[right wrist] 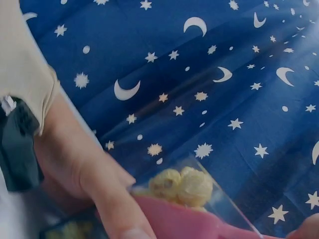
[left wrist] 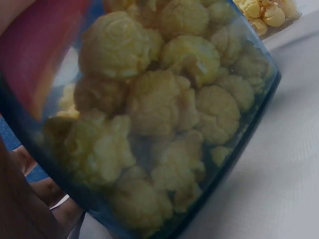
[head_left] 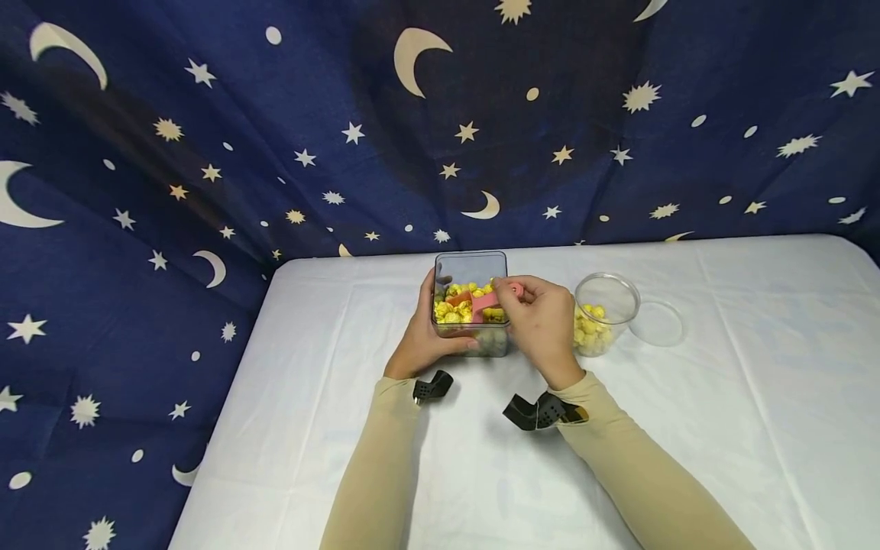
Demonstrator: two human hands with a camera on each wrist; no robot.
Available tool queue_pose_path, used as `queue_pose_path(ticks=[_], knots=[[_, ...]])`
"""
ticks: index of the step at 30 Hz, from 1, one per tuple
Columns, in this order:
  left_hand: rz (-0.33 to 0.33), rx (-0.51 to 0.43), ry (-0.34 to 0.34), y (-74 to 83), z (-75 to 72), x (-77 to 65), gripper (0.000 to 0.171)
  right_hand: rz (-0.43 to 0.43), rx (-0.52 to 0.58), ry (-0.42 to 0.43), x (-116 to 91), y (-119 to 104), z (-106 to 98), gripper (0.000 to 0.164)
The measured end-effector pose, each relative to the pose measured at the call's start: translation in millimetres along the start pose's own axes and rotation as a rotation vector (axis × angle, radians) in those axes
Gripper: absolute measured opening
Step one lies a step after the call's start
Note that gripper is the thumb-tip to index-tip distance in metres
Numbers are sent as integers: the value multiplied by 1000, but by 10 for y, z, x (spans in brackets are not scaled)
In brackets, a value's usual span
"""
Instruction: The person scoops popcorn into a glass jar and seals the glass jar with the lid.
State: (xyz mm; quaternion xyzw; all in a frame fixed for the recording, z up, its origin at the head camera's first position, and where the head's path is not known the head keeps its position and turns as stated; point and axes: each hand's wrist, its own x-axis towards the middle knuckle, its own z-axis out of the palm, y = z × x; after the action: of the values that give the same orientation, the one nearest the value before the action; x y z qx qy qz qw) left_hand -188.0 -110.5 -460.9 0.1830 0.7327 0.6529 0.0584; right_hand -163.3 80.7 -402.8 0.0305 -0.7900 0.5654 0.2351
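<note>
My left hand grips a square clear container from its left side, thumb across the front. Yellow popcorn fills its lower part; close up, the left wrist view shows the pieces through the wall. My right hand pinches the handle of a pink scoop, whose bowl sits inside the container among the popcorn. In the right wrist view the scoop has popcorn behind it, and only a fingertip of the right hand shows.
A round clear jar, open at the top and partly filled with popcorn, stands just right of my right hand. Beside it a clear round lid lies on the white tablecloth. A dark blue curtain hangs behind and at the left.
</note>
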Motion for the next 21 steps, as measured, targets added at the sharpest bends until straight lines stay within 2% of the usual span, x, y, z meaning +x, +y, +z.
queue_pose_path(ticks=[2, 7, 13, 21], knots=[[12, -4, 4, -95, -5, 18, 129, 2, 3, 10, 5, 0, -12, 14], [31, 61, 21, -319, -23, 59, 128, -29, -35, 42, 12, 7, -28, 15], [4, 31, 6, -334, -27, 73, 131, 29, -2, 40, 39, -2, -78, 15], [21, 55, 15, -327, -34, 62, 129, 30, 16, 88, 74, 12, -97, 14]])
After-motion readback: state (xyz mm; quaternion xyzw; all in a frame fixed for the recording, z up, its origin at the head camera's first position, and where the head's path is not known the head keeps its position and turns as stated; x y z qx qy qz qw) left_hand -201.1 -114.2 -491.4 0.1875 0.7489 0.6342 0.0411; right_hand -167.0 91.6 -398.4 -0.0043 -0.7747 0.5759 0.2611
